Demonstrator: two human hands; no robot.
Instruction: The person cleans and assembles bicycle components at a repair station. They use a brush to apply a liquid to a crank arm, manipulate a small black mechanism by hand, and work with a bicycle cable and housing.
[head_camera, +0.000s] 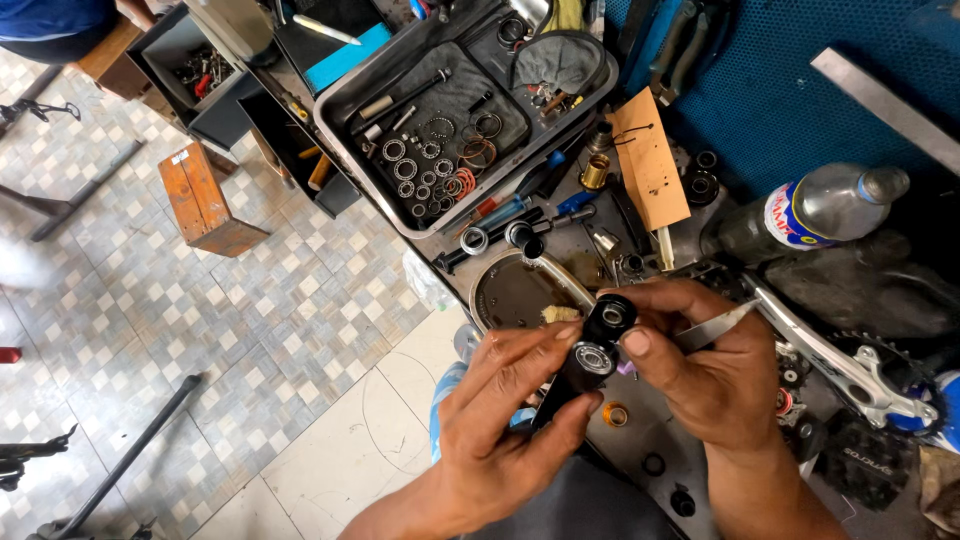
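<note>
My left hand (505, 420) grips a black cylindrical part (590, 358) with a bearing showing at its end, fingers wrapped around its lower half. My right hand (705, 365) pinches the upper end of the same black part with thumb and forefinger. It also holds a thin silver metal tool (718, 328) that points out to the right. Both hands are over the cluttered workbench, just in front of a round metal tin (510, 290) of grease.
A grey tray (345, 120) with several bearings, rings and rods sits at the back. Also on the bench: a plastic bottle (820, 210), a brown cardboard piece (648, 160), a silver crank arm (850, 370), a small orange ring (615, 413). A wooden stool (205, 200) stands on the tiled floor to the left.
</note>
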